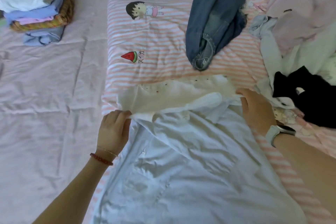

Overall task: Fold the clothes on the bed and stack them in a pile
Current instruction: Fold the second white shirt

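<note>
A white garment (pixel 181 160) lies spread flat in front of me on a pink-striped quilt (pixel 154 38). My left hand (pixel 113 129) pinches the garment's upper left corner. At its upper right edge my right hand (pixel 254 109) lies on the cloth with fingers curled around the fabric. A pile of folded clothes (pixel 34 3), white on top, stands at the far left of the bed. Blue jeans (pixel 216 18) lie crumpled on the quilt beyond the garment.
Unfolded clothes sit heaped at the right: a black garment (pixel 312 100), pale grey and white pieces (pixel 269 42) and pink fabric (pixel 305 5). A pale pink sheet (pixel 45 105) covers the left half of the bed.
</note>
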Motion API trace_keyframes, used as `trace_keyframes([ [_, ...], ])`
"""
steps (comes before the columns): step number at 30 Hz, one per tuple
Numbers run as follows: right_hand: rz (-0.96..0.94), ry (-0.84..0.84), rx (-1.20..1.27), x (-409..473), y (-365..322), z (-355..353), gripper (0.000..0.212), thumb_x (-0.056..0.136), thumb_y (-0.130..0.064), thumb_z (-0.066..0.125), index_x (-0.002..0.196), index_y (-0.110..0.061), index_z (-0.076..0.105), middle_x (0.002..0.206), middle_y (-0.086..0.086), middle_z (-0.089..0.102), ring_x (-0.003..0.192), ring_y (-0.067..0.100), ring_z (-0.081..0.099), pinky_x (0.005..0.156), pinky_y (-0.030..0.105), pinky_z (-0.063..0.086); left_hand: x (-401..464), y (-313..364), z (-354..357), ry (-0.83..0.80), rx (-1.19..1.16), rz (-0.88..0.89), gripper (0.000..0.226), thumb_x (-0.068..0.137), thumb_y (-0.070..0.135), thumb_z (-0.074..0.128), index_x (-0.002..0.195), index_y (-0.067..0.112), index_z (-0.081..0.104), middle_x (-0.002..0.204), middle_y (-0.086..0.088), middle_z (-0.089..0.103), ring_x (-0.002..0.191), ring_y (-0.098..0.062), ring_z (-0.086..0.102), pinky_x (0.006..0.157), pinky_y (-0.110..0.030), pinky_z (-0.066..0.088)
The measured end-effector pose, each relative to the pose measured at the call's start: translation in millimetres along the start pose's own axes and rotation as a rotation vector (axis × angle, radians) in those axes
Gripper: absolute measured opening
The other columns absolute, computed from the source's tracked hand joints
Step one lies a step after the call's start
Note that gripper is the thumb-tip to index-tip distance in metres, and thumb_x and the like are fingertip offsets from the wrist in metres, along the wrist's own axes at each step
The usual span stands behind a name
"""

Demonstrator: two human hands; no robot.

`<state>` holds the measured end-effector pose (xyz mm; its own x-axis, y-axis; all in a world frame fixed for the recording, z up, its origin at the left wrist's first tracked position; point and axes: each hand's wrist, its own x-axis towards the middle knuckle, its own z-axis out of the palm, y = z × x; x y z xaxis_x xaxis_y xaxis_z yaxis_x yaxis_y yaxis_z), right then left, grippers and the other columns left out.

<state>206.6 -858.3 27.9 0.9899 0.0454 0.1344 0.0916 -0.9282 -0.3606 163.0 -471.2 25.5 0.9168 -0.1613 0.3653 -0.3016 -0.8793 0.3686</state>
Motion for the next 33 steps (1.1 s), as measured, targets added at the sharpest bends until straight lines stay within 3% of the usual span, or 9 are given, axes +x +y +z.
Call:
trace_keyframes([
  [6, -0.047, -0.145, -0.054, -91, 15, -5, 0.029, 0.067, 0.022, 0.063, 0.089, 0.004, 0.063, 0.082, 0.021, 0.065, 0.07, 0.041, 0.061, 0.064, 0.045, 0.047, -85, 20, -13, -0.25, 0.067, 0.118, 0.013, 0.083, 0.013, 0.042, 0.092, 0.013, 0.052, 0.076, -0.012, 0.064, 0.068, -0.03, 0.062, 0.078, -0.031, 0.039],
  [10, -0.026, -0.425, -0.132, -126, 26, 2, 0.024, 0.076, 0.003, 0.061, 0.096, -0.008, 0.067, 0.111, 0.01, 0.062, 0.105, 0.032, 0.057, 0.087, 0.043, 0.036, -106, 29, -15, -0.532, 0.172, 0.074, 0.036, 0.075, 0.028, 0.04, 0.071, 0.013, 0.072, 0.077, -0.005, 0.07, 0.075, -0.026, 0.069, 0.085, -0.04, 0.049],
  [14, -0.044, -0.268, -0.168, -114, 22, 3, 0.038, 0.076, -0.023, 0.034, 0.081, -0.009, 0.069, 0.095, 0.008, 0.067, 0.093, 0.031, 0.059, 0.083, 0.044, 0.038, -75, 35, -4, -0.369, 0.192, -0.038, 0.039, 0.081, 0.025, 0.039, 0.053, 0.01, 0.063, 0.058, -0.003, 0.065, 0.058, -0.024, 0.064, 0.077, -0.035, 0.045],
  [17, -0.015, -0.15, -0.169, -72, 4, 8, 0.045, 0.081, -0.023, 0.028, 0.102, -0.005, 0.062, 0.108, 0.014, 0.061, 0.102, 0.033, 0.056, 0.088, 0.048, 0.039, -32, 42, 19, -0.228, 0.225, -0.059, 0.03, 0.084, 0.017, 0.045, 0.093, 0.003, 0.069, 0.095, -0.015, 0.069, 0.09, -0.035, 0.065, 0.076, -0.043, 0.048],
  [21, -0.158, -0.369, -0.262, -14, -10, 40, 0.052, 0.098, -0.029, 0.025, 0.148, -0.013, 0.018, 0.155, 0.011, 0.014, 0.143, 0.027, 0.013, 0.113, 0.051, 0.008, 13, 32, 64, -0.454, 0.247, -0.259, 0.055, 0.097, 0.028, 0.039, 0.146, 0.009, 0.024, 0.153, -0.016, 0.022, 0.142, -0.035, 0.014, 0.11, -0.054, 0.014],
  [25, 0.007, -0.576, -0.369, 8, 17, 71, 0.054, 0.098, -0.043, 0.008, 0.148, -0.027, -0.007, 0.157, 0.0, -0.011, 0.144, 0.016, -0.01, 0.115, 0.052, -0.003, 12, -13, 94, -0.592, 0.254, -0.486, 0.059, 0.098, 0.042, 0.022, 0.149, 0.023, 0.001, 0.158, -0.001, 0.002, 0.144, -0.027, 0.0, 0.115, -0.049, 0.005],
  [27, 0.059, -0.58, -0.443, 12, 25, 77, 0.055, 0.098, -0.041, 0.009, 0.149, -0.023, -0.001, 0.158, -0.003, -0.005, 0.144, 0.011, -0.005, 0.113, 0.055, 0.0, 10, -27, 95, -0.599, 0.24, -0.489, 0.056, 0.098, 0.042, 0.021, 0.149, 0.026, 0.006, 0.157, 0.005, 0.009, 0.144, -0.022, 0.006, 0.115, -0.046, 0.008],
  [31, 0.03, -0.326, -0.42, 34, 10, 77, 0.049, 0.095, -0.028, 0.024, 0.14, -0.01, 0.029, 0.15, 0.006, 0.027, 0.14, 0.02, 0.019, 0.11, 0.058, 0.006, 37, -39, 86, -0.617, 0.276, -0.482, 0.054, 0.095, 0.043, 0.034, 0.146, 0.03, 0.023, 0.151, 0.005, 0.028, 0.139, -0.02, 0.019, 0.11, -0.046, 0.014],
  [33, -0.03, -0.417, -0.377, 52, 10, 73, 0.056, 0.094, -0.026, 0.035, 0.146, -0.015, 0.017, 0.154, 0.005, 0.02, 0.143, 0.02, 0.011, 0.111, 0.057, 0.002, 53, -45, 79, -0.71, 0.263, -0.394, 0.062, 0.091, 0.044, 0.046, 0.146, 0.03, 0.021, 0.149, 0.001, 0.033, 0.138, -0.022, 0.02, 0.11, -0.046, 0.014],
])
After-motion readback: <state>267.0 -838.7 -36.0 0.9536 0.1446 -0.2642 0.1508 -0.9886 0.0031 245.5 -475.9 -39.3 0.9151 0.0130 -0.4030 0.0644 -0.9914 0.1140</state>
